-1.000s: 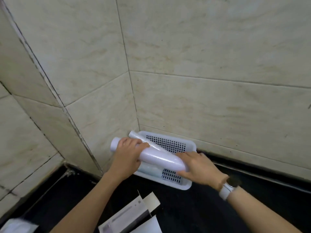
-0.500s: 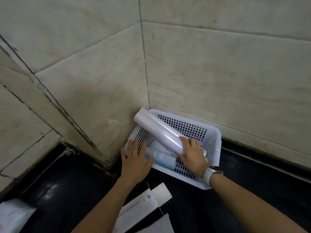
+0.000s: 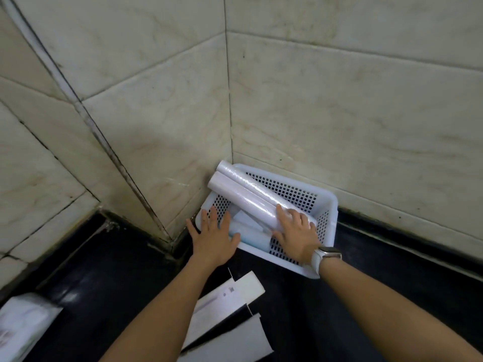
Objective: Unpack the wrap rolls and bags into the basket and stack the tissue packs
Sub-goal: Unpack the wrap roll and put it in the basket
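Observation:
A white perforated basket (image 3: 328, 218) sits in the corner of the tiled walls on a black counter. Two long white wrap rolls (image 3: 244, 195) lie slanted across it, their upper ends sticking out over the far left rim. Smaller rolls or bags (image 3: 248, 232) lie on the basket floor beneath them. My right hand (image 3: 296, 235) rests on the lower end of the front roll, fingers spread over it. My left hand (image 3: 213, 237) lies flat with fingers apart on the basket's near left rim, holding nothing. A tissue pack (image 3: 23, 326) is at the bottom left edge.
An opened white cardboard box (image 3: 227, 307) lies flat on the black counter (image 3: 379, 278) between my forearms. Beige tiled walls (image 3: 339, 113) close in the basket on two sides. A white watch is on my right wrist.
My left hand let go of the roll and dropped to the basket's rim. My right hand lowered the roll's end into the basket beside the other long roll.

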The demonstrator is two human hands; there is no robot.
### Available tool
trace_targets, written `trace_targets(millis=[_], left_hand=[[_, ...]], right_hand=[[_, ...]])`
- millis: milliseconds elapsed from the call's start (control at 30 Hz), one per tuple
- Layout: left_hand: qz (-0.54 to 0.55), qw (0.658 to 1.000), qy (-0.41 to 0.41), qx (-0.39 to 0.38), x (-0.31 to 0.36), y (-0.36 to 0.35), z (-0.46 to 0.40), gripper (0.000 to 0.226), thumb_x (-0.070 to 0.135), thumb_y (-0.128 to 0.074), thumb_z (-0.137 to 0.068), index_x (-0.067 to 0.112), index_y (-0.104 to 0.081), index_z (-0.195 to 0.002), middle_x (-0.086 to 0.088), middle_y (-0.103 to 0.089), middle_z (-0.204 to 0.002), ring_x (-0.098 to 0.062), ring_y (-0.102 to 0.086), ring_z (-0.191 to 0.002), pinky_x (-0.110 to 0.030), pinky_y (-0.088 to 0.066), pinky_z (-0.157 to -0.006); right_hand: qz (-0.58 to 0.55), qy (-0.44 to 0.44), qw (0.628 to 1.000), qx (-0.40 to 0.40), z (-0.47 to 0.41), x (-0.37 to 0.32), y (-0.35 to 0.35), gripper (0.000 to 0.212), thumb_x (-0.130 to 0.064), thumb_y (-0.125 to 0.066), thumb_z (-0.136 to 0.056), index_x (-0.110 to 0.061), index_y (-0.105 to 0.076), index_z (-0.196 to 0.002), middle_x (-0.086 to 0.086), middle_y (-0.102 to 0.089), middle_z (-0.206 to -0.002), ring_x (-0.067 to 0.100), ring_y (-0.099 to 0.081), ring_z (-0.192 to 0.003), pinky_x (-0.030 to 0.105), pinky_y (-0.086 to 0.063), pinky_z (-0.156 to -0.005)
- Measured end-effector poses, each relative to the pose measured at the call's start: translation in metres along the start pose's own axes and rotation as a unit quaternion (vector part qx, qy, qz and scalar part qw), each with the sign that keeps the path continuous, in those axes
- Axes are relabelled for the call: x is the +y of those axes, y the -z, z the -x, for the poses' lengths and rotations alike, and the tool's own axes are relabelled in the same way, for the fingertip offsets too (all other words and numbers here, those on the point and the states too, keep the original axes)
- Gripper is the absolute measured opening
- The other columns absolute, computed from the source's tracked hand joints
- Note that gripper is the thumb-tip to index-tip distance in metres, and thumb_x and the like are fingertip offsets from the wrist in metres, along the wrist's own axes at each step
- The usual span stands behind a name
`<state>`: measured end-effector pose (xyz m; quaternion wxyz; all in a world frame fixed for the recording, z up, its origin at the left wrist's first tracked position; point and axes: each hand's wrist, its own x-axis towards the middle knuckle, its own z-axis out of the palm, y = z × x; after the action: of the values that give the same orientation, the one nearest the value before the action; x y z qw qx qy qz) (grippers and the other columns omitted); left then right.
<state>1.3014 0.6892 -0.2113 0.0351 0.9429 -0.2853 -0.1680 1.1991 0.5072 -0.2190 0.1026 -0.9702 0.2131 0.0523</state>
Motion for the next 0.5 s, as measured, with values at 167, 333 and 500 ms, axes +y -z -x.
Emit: trace_targets(millis=[167, 333, 500], left_hand=[[0.117, 0.985, -0.044, 0.115, 0.027, 0.007, 0.067, 0.051, 0.033, -0.039, -0.092, 0.024, -0.026, -0.141, -0.004, -0.017, -0.155, -0.022, -0.007, -0.144, -0.058, 0.005, -0.112], [0.176, 0.967, -0.142, 0.115, 0.072, -0.028, 0.149, 0.044, 0.027, -0.046, -0.091, 0.019, -0.041, -0.134, -0.001, -0.039, -0.144, -0.016, -0.033, -0.134, -0.043, -0.020, -0.115], [0.174, 0.955, -0.239, 0.024, 0.134, -0.084, 0.212, 0.045, 0.028, -0.046, -0.091, 0.019, -0.041, -0.135, 0.000, -0.041, -0.143, -0.017, -0.034, -0.132, -0.034, -0.027, -0.109]], right_hand=[[-0.226, -0.014, 0.965, 0.132, 0.082, -0.005, 0.035, 0.039, -0.012, -0.044, -0.091, -0.008, -0.045, -0.130, 0.014, -0.052, -0.131, 0.027, -0.047, -0.119, 0.029, -0.036, -0.097], [-0.285, -0.106, 0.942, 0.141, 0.203, 0.008, 0.017, 0.033, -0.012, -0.046, -0.091, -0.011, -0.052, -0.124, 0.008, -0.059, -0.123, 0.019, -0.051, -0.114, 0.016, -0.031, -0.092], [-0.244, -0.236, 0.938, 0.070, 0.329, 0.055, -0.025, 0.038, -0.016, -0.044, -0.093, -0.012, -0.046, -0.130, 0.006, -0.052, -0.134, 0.022, -0.042, -0.126, 0.030, -0.032, -0.107]])
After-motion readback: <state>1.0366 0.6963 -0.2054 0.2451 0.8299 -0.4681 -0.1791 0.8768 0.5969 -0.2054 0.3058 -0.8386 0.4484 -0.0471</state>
